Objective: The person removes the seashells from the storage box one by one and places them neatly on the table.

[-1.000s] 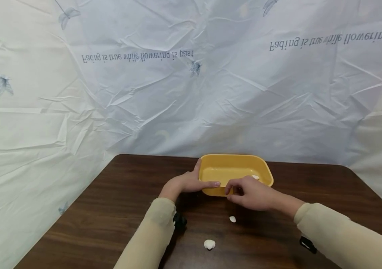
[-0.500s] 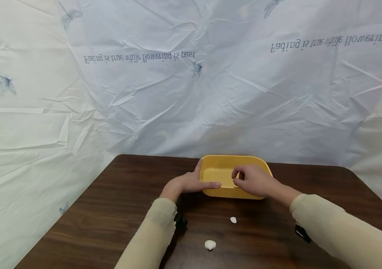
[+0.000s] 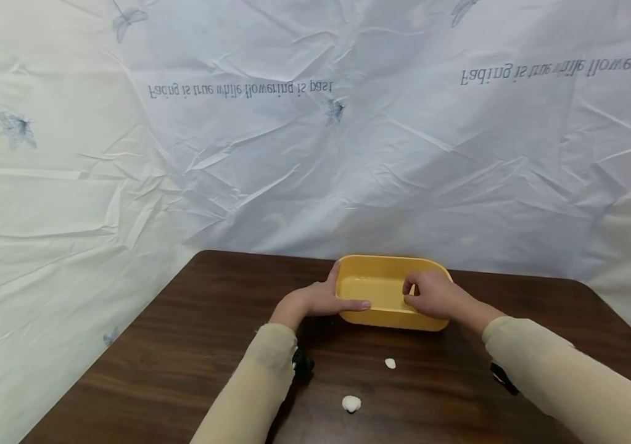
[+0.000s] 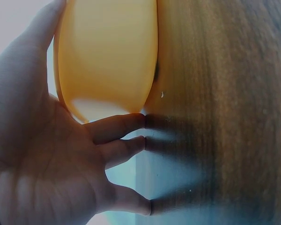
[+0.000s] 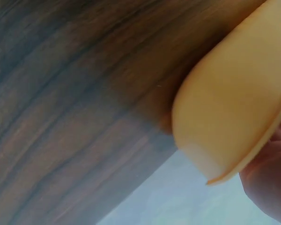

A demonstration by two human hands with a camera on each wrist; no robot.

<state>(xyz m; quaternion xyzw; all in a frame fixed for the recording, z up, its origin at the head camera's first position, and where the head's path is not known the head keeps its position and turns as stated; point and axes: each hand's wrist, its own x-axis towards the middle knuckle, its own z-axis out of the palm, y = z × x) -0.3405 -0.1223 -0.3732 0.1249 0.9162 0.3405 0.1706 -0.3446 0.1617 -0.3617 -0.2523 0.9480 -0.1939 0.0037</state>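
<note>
In the head view a yellow plastic basin [image 3: 371, 271] stands near the table's back edge. My left hand [image 3: 315, 299] holds its left end, the thumb along the front rim and the index finger at the back corner. The left wrist view shows the other fingers [image 4: 124, 150] reaching to the table beside the basin wall. My right hand [image 3: 432, 295] is over the basin's right half, thumb and index curled towards each other; whether anything is between them is hidden. A small white shell [image 3: 390, 364] and a larger ribbed white shell [image 3: 351, 404] lie on the table in front.
The dark wood table [image 3: 182, 357] has rounded back corners. Behind it hangs a pale, wrinkled sheet [image 3: 271, 148] printed with words and leaf shapes. Black straps [image 3: 302, 365] show at both wrists.
My right hand has moved from the front rim up and right over the basin's inside, covering where a white shell showed. My left hand keeps its hold; both table shells stay put.
</note>
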